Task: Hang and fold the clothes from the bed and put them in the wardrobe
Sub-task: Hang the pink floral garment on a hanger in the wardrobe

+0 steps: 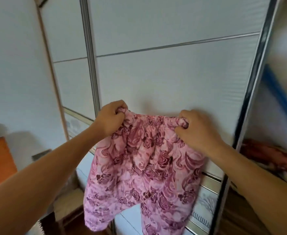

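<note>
Your left hand and right hand each clench a bunched end of the waistband of the pink floral trousers, which hang before the wardrobe door. They look soft, light and floppy; keep hold at the waistband corners when folding.

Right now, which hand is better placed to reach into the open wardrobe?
Probably right: the right hand grips the trousers nearest the opening; the left hand grips them before the shut door.
</note>
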The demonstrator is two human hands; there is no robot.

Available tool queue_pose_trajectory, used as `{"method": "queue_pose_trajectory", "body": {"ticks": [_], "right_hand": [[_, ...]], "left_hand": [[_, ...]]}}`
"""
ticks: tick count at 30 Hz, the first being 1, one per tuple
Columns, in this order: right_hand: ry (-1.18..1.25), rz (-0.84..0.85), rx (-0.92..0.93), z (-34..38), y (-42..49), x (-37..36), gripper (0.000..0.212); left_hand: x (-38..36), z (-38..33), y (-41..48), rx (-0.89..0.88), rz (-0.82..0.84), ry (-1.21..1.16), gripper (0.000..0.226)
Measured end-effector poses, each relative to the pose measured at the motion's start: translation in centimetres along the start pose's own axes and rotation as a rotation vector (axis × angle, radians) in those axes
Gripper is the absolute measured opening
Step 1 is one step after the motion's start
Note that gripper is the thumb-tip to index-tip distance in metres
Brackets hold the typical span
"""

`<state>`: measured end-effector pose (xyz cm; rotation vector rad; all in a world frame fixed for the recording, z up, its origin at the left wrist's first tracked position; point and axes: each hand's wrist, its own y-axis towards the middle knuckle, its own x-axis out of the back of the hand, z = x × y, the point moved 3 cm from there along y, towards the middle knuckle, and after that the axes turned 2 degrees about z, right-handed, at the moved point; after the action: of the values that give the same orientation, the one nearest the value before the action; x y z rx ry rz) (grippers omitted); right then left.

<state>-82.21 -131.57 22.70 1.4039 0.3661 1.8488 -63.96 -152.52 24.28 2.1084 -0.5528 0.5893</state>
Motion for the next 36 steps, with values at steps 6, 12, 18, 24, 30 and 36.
{"method": "queue_pose_trajectory", "body": {"ticks": [6,12,18,24,30,36], "right_hand": [[-0.089,-0.075,-0.121,-4.0,-7.6,9.8,0.029],[-0.253,-0.206,-0.242,-6.0,-14.6,18.4,0.022],[-0.405,-0.257,-0.383,-8.5,-20.1,24.4,0.011],[-0.601,-0.266,-0.488,-11.8,-22.2,29.3,0.010],[-0.761,-0.229,-0.556,-15.8,-20.6,35.3,0.017],[-0.883,-0.217,-0.589,-19.9,-15.6,41.8,0.007]], "left_hand": [[-5.9,-10.4,0.2,-0.241,0.129,-0.154,0.024],[-11.3,-18.3,-1.8,-0.401,0.176,-0.307,0.022],[-16.0,-25.7,-4.9,-0.551,0.209,-0.350,0.018],[-20.6,-31.3,-4.0,-0.587,0.295,-0.342,0.019],[-23.7,-37.7,0.5,-0.653,0.257,-0.248,0.014],[-26.0,-43.7,7.3,-0.655,0.174,-0.211,0.020]]}}
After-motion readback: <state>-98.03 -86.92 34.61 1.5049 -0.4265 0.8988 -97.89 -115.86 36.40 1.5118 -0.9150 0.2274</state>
